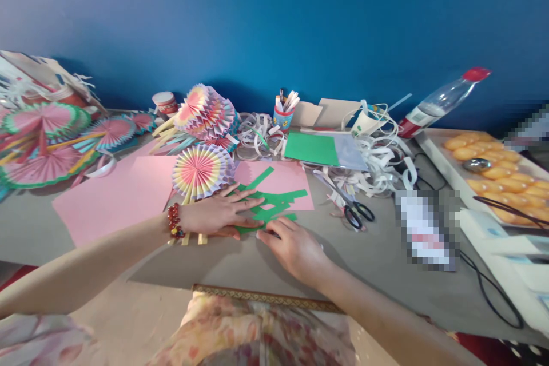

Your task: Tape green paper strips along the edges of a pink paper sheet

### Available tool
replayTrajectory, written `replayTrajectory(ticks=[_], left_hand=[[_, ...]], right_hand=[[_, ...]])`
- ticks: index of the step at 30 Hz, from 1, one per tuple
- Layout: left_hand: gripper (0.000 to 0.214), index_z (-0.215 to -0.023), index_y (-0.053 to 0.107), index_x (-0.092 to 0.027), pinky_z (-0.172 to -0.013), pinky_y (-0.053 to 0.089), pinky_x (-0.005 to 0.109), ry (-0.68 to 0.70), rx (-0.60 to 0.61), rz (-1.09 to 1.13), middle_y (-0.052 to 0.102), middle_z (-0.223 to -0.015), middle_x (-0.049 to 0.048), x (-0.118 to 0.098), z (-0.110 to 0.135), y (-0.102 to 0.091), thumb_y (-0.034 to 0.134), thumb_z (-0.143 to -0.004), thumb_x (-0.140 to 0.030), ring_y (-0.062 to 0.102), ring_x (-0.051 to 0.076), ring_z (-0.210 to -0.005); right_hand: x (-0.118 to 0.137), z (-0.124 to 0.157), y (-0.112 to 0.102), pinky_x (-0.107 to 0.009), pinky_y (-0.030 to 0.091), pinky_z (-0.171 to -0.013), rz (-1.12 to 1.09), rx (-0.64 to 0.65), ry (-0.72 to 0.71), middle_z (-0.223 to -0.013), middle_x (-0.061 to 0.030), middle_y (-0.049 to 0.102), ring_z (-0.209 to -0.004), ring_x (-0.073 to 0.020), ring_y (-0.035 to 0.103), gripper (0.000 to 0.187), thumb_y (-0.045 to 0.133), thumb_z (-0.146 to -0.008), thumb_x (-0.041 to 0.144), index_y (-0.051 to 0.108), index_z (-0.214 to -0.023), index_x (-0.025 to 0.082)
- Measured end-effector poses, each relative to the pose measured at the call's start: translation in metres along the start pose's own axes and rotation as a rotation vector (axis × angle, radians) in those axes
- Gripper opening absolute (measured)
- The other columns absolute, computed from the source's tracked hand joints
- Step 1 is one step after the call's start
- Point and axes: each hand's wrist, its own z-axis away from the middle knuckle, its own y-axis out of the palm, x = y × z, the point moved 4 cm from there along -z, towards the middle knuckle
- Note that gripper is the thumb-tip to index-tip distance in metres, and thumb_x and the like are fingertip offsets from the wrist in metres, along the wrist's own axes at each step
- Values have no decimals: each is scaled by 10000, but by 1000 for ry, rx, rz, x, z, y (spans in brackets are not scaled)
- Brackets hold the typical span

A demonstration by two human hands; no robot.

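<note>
My left hand [217, 213], with a red bead bracelet [175, 221] at the wrist, lies palm down with its fingers spread over cut green paper strips [274, 201]. Part of the strips is hidden under it. Close by on the right, my right hand [294, 245] is closed in a pinch at the near edge of the green paper. Its fingers mostly cover a small thin object with a pale tip, too hidden to name. Under the strips lies a pink sheet [298, 174]. A pleated paper fan [202, 170] rests just beyond my left hand.
Black-handled scissors [354, 210] lie right of my hands. Beyond are a green sheet [311, 147], white paper curls [388, 168], a pen cup [283, 119] and a leaning bottle [437, 106]. More fans [43, 120] fill the left; a tray [441, 160] stands right.
</note>
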Motion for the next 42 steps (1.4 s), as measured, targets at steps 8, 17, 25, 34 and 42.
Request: replayTrajectory(ticks=[8, 17, 25, 34, 42], left_hand=[[443, -1450, 415, -434, -1204, 102, 509, -18, 25, 50, 158, -1642, -8, 1, -1, -2, 437, -1009, -474, 154, 298, -1504], [490, -1463, 392, -436, -1207, 80, 523, -13, 47, 91, 143, -1644, -4, 2, -1, -2, 503, -987, -459, 126, 310, -1507], [487, -1469, 373, -447, -1209, 80, 532, -46, 74, 132, 141, -1642, -25, 1, -1, -5, 461, -1013, -299, 113, 284, -1512], [508, -1477, 361, -441, -1203, 110, 529, -23, 41, 94, 132, -1645, -15, 1, -1, -2, 476, -1003, -301, 129, 302, -1508], [524, -1488, 332, -447, -1206, 96, 538, -36, 70, 110, 99, -1647, -23, 1, 0, -2, 446, -1010, -264, 89, 292, -1513]], right_hand=[[1, -1, 2, -289, 422, -761, 17, 25, 13, -974, -54, 629, -917, -196, 554, 157, 533, -977, 205, 655, -1075, 207], [3, -2, -3, -279, 422, -766, -41, -4, 15, -953, -61, 629, -915, -193, 557, 146, 555, -963, 182, 670, -1052, 199], [3, 0, 0, -293, 439, -770, 9, 22, -7, -964, -63, 629, -920, -200, 553, 180, 510, -981, 189, 656, -1085, 203], [2, 1, 1, -290, 442, -766, 15, 8, -3, -961, -56, 636, -920, -197, 560, 180, 507, -991, 212, 660, -1084, 205], [4, 0, -2, -282, 444, -758, -8, 4, -2, -955, -62, 641, -919, -195, 565, 184, 507, -989, 204, 669, -1077, 209]])
